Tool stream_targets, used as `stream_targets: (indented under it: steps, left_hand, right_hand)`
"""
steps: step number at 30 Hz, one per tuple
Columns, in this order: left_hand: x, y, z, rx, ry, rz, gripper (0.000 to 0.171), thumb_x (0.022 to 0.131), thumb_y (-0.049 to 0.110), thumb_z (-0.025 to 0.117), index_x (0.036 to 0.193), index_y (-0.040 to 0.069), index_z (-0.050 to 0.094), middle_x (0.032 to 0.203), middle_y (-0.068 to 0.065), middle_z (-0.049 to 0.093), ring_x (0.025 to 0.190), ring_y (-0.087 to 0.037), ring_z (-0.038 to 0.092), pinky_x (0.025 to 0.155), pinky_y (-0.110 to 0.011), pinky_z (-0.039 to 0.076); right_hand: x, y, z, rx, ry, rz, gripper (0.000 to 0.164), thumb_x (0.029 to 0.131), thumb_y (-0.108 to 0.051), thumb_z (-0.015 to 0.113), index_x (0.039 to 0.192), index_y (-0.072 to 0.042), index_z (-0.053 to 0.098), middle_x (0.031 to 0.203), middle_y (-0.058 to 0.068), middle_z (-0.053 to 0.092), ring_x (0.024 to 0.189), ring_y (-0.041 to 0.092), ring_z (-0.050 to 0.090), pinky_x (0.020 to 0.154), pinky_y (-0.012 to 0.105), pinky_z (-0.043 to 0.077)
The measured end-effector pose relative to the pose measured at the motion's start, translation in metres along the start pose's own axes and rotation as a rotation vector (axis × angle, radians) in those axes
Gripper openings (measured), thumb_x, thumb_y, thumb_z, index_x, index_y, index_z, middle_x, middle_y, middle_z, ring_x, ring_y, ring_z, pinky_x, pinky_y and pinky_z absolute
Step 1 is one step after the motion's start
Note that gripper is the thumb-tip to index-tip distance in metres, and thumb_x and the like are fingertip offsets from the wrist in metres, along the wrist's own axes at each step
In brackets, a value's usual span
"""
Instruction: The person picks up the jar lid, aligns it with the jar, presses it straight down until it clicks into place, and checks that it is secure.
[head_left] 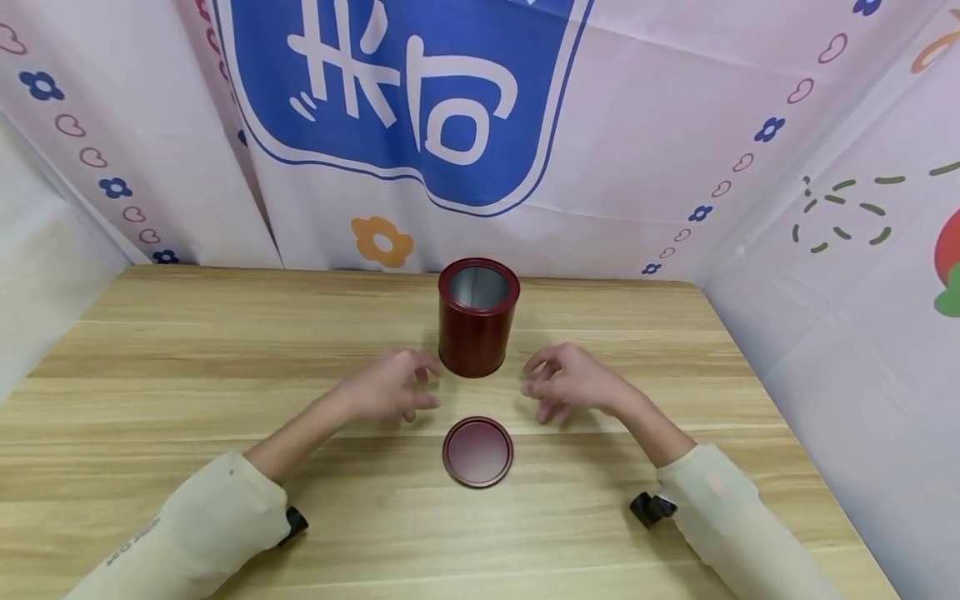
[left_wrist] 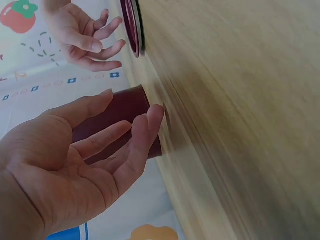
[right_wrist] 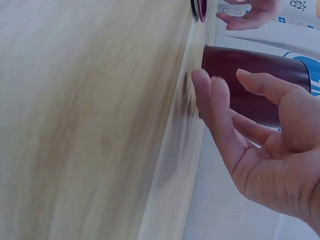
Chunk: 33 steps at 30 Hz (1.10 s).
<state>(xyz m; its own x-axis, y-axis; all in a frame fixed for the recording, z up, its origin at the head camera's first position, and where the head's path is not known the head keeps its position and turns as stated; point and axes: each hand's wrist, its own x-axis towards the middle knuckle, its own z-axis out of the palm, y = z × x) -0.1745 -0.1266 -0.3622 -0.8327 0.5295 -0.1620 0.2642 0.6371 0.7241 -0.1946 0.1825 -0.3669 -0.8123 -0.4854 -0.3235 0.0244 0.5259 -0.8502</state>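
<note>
A dark red metal tin (head_left: 474, 337) stands upright near the back of the table, its top open and its silvery inside bare. In front of it a round dark red lid (head_left: 477, 452) lies flat on the wood. My left hand (head_left: 387, 385) hovers just left of the tin and my right hand (head_left: 570, 383) just right of it, both with fingers loosely bent and nothing held. In the left wrist view the tin (left_wrist: 115, 120) shows behind the fingers. The right wrist view has the tin (right_wrist: 250, 75) beyond my right fingertips, with the lid (right_wrist: 200, 9) at the top.
The wood-grain table (head_left: 187, 350) ends at a printed cloth backdrop (head_left: 637, 150) behind the tin. More cloth hangs along both sides. A small black object (head_left: 651, 508) is at my right sleeve, and another black one (head_left: 295, 525) at the left sleeve.
</note>
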Motion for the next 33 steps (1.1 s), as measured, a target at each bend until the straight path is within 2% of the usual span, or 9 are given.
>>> stream_targets:
  steps: [3, 7, 17, 33]
  left_hand:
    - [0.001, 0.003, 0.001, -0.04, -0.03, -0.037, 0.045, 0.094, 0.009, 0.075, 0.134, -0.006, 0.06, 0.111, -0.02, 0.061, 0.06, -0.017, 0.067, 0.051, -0.033, 0.059]
    - [0.001, 0.005, 0.002, -0.082, -0.07, -0.041, 0.046, 0.095, 0.01, 0.075, 0.135, -0.005, 0.059, 0.105, -0.016, 0.063, 0.062, -0.02, 0.069, 0.053, -0.035, 0.06]
    - [0.0, 0.006, 0.013, -0.331, -0.173, -0.069, 0.044, 0.095, 0.002, 0.07, 0.134, -0.011, 0.053, 0.101, -0.017, 0.062, 0.062, -0.028, 0.071, 0.052, -0.038, 0.062]
    - [0.001, 0.007, 0.017, -0.451, -0.227, -0.105, 0.042, 0.1, -0.002, 0.06, 0.139, -0.01, 0.049, 0.105, -0.021, 0.063, 0.065, -0.027, 0.072, 0.055, -0.037, 0.063]
  right_hand:
    - [-0.001, 0.0, 0.002, 0.025, -0.039, 0.021, 0.041, 0.097, -0.013, 0.072, 0.128, 0.008, 0.058, 0.098, 0.021, 0.069, 0.071, 0.031, 0.076, 0.059, 0.043, 0.064]
    - [-0.002, -0.002, 0.006, 0.041, -0.076, 0.043, 0.038, 0.097, -0.015, 0.073, 0.127, 0.005, 0.06, 0.099, 0.02, 0.069, 0.073, 0.031, 0.076, 0.061, 0.043, 0.065]
    - [-0.003, -0.004, 0.014, 0.157, -0.186, 0.068, 0.035, 0.096, -0.011, 0.071, 0.124, 0.007, 0.06, 0.097, 0.021, 0.072, 0.075, 0.032, 0.076, 0.061, 0.041, 0.065]
    - [-0.004, -0.005, 0.019, 0.207, -0.256, 0.072, 0.042, 0.102, -0.012, 0.066, 0.137, 0.008, 0.052, 0.103, 0.021, 0.071, 0.085, 0.036, 0.077, 0.067, 0.044, 0.066]
